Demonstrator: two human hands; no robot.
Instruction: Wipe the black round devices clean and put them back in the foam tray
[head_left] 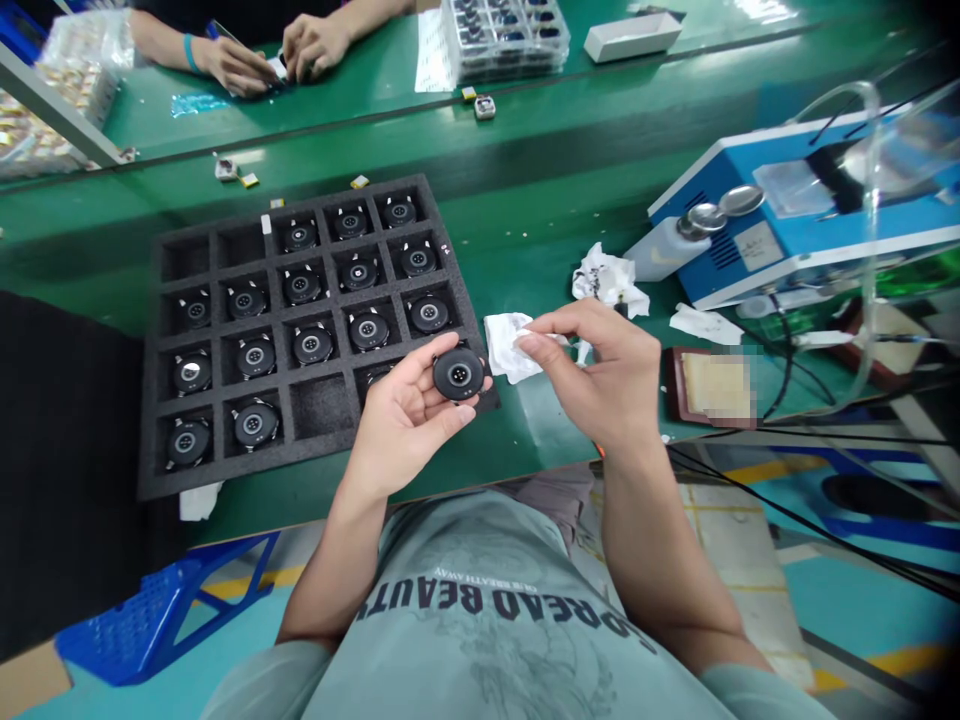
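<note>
My left hand (409, 415) is closed around the edge of a round black smartwatch body (458, 374), its sensor side facing up. Just to the right, my right hand (600, 365) pinches a crumpled white wipe (510, 346) between thumb and forefinger, apart from the watch. Left of my hands lies a black foam tray (225, 395) with square compartments, most holding a similar watch body sensor side up. Two compartments at the far left and one in the front row hold no watch. My left hand partly hides the tray's near right corner.
A crumpled, stained tissue (607, 280) and a white dispenser bottle (667, 245) stand beside a blue machine (810, 210). A sponge in a brown holder (679, 385) sits at right. Across the bench, another person's hands (277, 60) work near a stacked clear tray (506, 40).
</note>
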